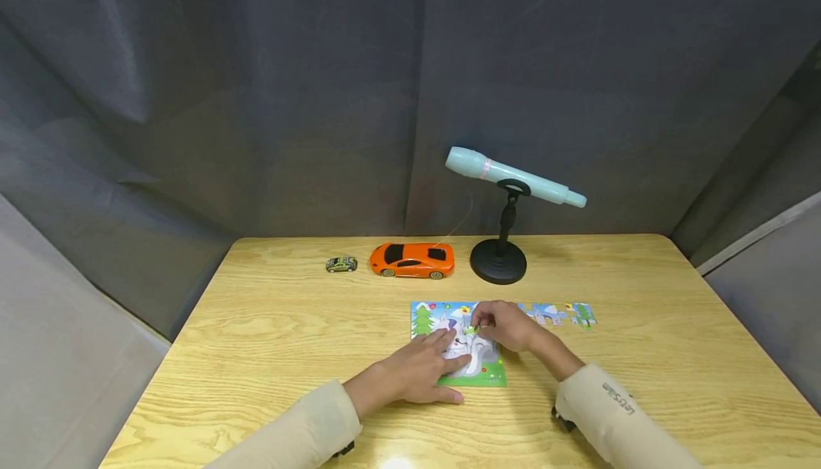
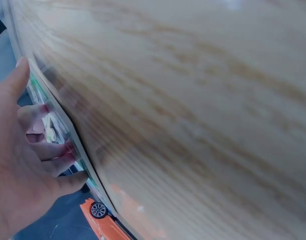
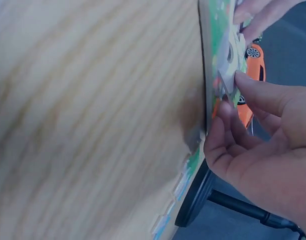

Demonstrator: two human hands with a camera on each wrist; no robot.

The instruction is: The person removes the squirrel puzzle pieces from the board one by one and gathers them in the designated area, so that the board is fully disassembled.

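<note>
A jigsaw puzzle (image 1: 492, 376) with a white cartoon animal, a green tree and green grass lies on the wooden table. My left hand (image 1: 413, 369) rests on its left part, fingers spread over the picture and thumb by the near edge. At the upper right of the puzzle, my right hand (image 1: 507, 325) pinches a puzzle piece (image 3: 227, 82) between thumb and fingertips. That piece tilts up from the board in the right wrist view. In the left wrist view, the left fingertips (image 2: 68, 145) press along the puzzle's surface.
Several joined puzzle pieces (image 1: 582, 313) lie in a row to the right of the puzzle. Behind it stand an orange toy car (image 1: 413, 262), a small green toy car (image 1: 341, 264) and a light-blue microphone (image 1: 539, 185) on a black stand (image 1: 498, 262). A dark curtain (image 1: 321, 98) hangs behind the table.
</note>
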